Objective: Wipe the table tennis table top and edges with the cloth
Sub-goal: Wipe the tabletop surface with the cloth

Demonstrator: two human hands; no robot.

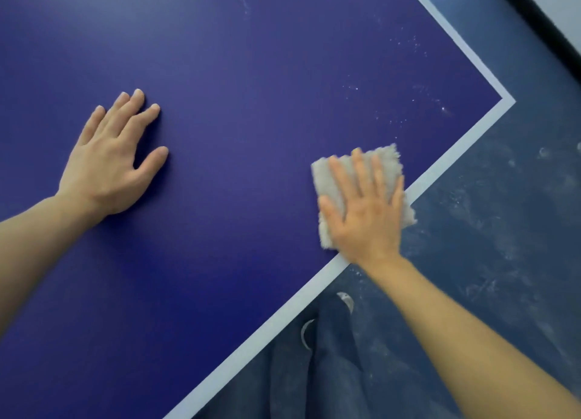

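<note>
The dark blue table tennis table top (239,110) fills most of the head view, with a white border line (456,148) along its near edge and corner. My right hand (364,211) lies flat on a fluffy beige cloth (327,179), pressing it on the table by the near edge; part of the cloth hangs over the white line. My left hand (110,160) rests flat on the table top with fingers spread and nothing under it. White dust specks (408,82) dot the surface near the corner.
Beyond the table edge lies a dusty dark blue floor (503,230). My legs in dark trousers (330,371) and shoes (345,302) stand close to the near edge. A black baseboard (540,12) runs along the upper right.
</note>
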